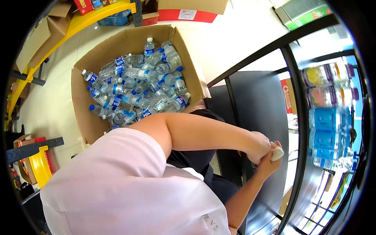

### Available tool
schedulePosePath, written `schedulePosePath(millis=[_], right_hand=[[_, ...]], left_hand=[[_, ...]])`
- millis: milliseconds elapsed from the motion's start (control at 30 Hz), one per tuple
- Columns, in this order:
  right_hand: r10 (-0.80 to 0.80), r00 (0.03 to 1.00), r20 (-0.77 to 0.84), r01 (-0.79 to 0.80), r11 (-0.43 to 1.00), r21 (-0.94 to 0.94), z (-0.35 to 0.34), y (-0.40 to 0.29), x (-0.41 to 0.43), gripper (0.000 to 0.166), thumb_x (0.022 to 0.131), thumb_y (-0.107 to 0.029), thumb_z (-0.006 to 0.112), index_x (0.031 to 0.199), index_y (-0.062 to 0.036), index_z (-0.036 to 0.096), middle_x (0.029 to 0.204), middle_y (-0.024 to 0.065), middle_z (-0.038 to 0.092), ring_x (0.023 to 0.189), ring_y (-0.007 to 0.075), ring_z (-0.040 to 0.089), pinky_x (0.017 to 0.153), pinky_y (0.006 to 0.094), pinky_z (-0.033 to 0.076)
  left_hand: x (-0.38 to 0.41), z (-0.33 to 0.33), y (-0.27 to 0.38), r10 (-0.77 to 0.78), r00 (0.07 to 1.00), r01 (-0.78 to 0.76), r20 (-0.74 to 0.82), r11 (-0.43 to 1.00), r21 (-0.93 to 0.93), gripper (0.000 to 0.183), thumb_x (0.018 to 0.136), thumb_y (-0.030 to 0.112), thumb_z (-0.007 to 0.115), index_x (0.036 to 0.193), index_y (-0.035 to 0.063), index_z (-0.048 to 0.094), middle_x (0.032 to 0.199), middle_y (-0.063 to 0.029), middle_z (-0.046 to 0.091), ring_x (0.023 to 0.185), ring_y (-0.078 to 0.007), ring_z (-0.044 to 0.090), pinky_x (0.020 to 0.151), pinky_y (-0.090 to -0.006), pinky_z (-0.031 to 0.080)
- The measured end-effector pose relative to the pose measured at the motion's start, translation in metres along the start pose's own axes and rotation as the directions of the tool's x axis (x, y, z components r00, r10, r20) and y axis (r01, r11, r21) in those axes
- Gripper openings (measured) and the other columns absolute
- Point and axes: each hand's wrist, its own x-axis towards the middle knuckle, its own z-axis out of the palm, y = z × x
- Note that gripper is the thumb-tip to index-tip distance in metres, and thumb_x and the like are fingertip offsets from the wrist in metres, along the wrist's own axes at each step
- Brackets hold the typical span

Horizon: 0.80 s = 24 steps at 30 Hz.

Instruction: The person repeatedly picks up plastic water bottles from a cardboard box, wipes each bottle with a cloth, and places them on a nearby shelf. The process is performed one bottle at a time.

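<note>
My left hand is curled and pressed against my right hand, in front of a black shelf panel. Its inner side is hidden, so what it grips cannot be told. In my right hand a bunched white cloth sticks out between the fingers. A small glinting thing, too unclear to name, shows just below my left hand. Beyond my left arm, a large open cardboard box holds many clear plastic bottles with blue or white caps, lying jumbled.
A black metal rack rises at the right, with packs of bottled drinks behind its bars. Yellow-edged shelving with cartons runs along the upper left. A yellow shelf piece is at the lower left. Pale floor tiles lie beside the box.
</note>
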Motion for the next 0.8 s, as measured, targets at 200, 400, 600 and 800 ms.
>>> schedulePosePath(millis=[200, 400, 600, 800], right_hand=[[0.122, 0.943, 0.309, -0.149, 0.987, 0.066, 0.077, -0.005, -0.009, 0.024, 0.081, -0.006, 0.057, 0.104, 0.0011, 0.056, 0.094, 0.0079, 0.060, 0.084, 0.0122, 0.056, 0.075, 0.0242, 0.045], [0.209, 0.806, 0.554, -0.260, 0.966, 0.013, 0.156, -0.024, -0.014, 0.023, 0.081, -0.012, 0.060, 0.101, -0.0017, 0.058, 0.084, 0.0027, 0.059, 0.075, 0.0080, 0.054, 0.069, 0.0221, 0.044], [0.227, 0.604, 0.764, -0.299, 0.953, -0.047, 0.244, -0.024, -0.027, 0.027, 0.079, -0.018, 0.063, 0.099, -0.0008, 0.058, 0.081, 0.0037, 0.060, 0.074, 0.0085, 0.053, 0.066, 0.0240, 0.044], [0.188, 0.453, 0.871, -0.134, 0.981, -0.141, 0.305, -0.015, -0.046, 0.033, 0.074, -0.025, 0.064, 0.097, -0.0020, 0.058, 0.087, 0.0133, 0.062, 0.081, 0.0220, 0.060, 0.071, 0.0322, 0.046]], left_hand=[[-0.050, -0.032, -0.081, -0.086, 0.987, 0.096, 0.138, 0.993, -0.067, 0.044, 0.071, 0.040, 0.060, 0.085, -0.0016, 0.062, 0.086, -0.0161, 0.063, 0.081, -0.0309, 0.060, 0.073, -0.0351, 0.048], [-0.132, -0.055, -0.193, -0.523, 0.847, 0.463, -0.097, 0.814, -0.352, 0.044, 0.081, 0.039, 0.055, 0.100, -0.0002, 0.060, 0.094, -0.0132, 0.062, 0.088, -0.0232, 0.059, 0.077, -0.0322, 0.045], [-0.205, -0.025, -0.273, -0.840, 0.519, 0.558, -0.158, 0.473, -0.682, 0.037, 0.082, 0.033, 0.058, 0.101, 0.0016, 0.060, 0.089, -0.0069, 0.061, 0.079, -0.0132, 0.056, 0.074, -0.0284, 0.045], [-0.258, 0.017, -0.317, -0.959, 0.266, 0.729, -0.097, 0.266, -0.631, 0.035, 0.078, 0.033, 0.060, 0.096, 0.0024, 0.062, 0.084, -0.0076, 0.062, 0.074, -0.0130, 0.056, 0.069, -0.0277, 0.046]])
